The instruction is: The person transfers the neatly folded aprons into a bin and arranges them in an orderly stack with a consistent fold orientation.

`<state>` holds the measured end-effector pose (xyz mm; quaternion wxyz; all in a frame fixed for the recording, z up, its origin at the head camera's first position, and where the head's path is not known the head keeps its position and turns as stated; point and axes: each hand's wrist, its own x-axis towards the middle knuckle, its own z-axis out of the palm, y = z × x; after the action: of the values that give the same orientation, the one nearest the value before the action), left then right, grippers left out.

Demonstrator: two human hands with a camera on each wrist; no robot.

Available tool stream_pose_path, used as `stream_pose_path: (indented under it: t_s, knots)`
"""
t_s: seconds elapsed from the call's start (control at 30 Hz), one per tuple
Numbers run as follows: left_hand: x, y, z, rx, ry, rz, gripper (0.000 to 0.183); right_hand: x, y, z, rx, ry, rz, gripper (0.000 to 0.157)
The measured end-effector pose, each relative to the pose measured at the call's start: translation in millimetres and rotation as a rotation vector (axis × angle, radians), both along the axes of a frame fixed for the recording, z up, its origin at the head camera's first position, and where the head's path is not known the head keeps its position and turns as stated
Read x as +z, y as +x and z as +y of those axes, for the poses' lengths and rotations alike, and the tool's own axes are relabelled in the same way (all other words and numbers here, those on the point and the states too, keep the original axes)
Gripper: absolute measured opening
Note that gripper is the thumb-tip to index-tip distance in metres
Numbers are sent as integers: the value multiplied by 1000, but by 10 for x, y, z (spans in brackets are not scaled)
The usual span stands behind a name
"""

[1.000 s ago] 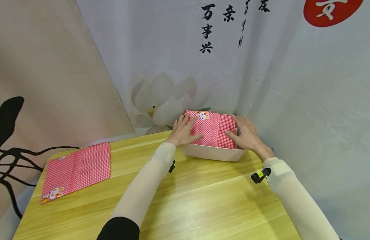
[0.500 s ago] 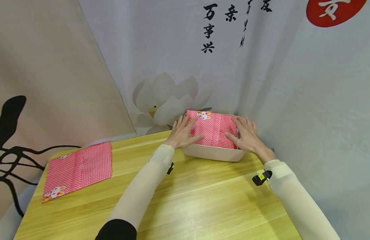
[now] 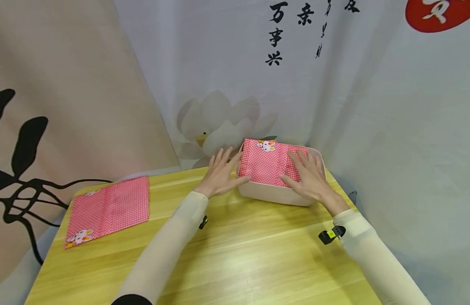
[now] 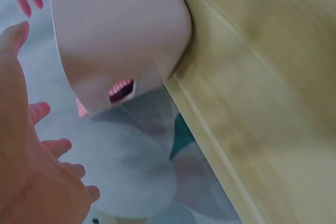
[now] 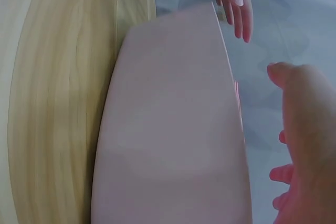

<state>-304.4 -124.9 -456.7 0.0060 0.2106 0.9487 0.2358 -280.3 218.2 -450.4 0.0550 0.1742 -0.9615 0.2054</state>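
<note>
A pale pink box stands at the far edge of the table. In it lies a folded red-and-white checked cloth with a rabbit print. My left hand is just left of the box, fingers spread. Above the box's right part, my right hand has its fingers spread too and covers some of the cloth. Both wrist views show the hands apart from the box wall. Neither hand holds anything.
A matching checked cloth lies flat on the left of the wooden table. Black curved metalwork stands beyond the table's left edge. A printed curtain hangs close behind the box.
My left hand has drawn away from the box to the left. The right hand has shifted slightly left over the cloth. The head view has turned a little left.
</note>
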Motion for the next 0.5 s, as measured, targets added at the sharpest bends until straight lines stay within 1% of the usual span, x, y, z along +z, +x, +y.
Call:
stream_pose_path:
  t_s: [0.23, 0.4, 0.5]
  knots:
    - [-44, 229, -413, 56, 22, -3, 99, 15, 59, -354, 76, 4, 6, 93]
    - [-84, 397, -727, 100, 44, -25, 97, 23, 69, -639, 138, 6, 13, 94]
    - [-99, 492, -902, 124, 32, -21, 98, 20, 56, -791, 173, 20, 25, 93]
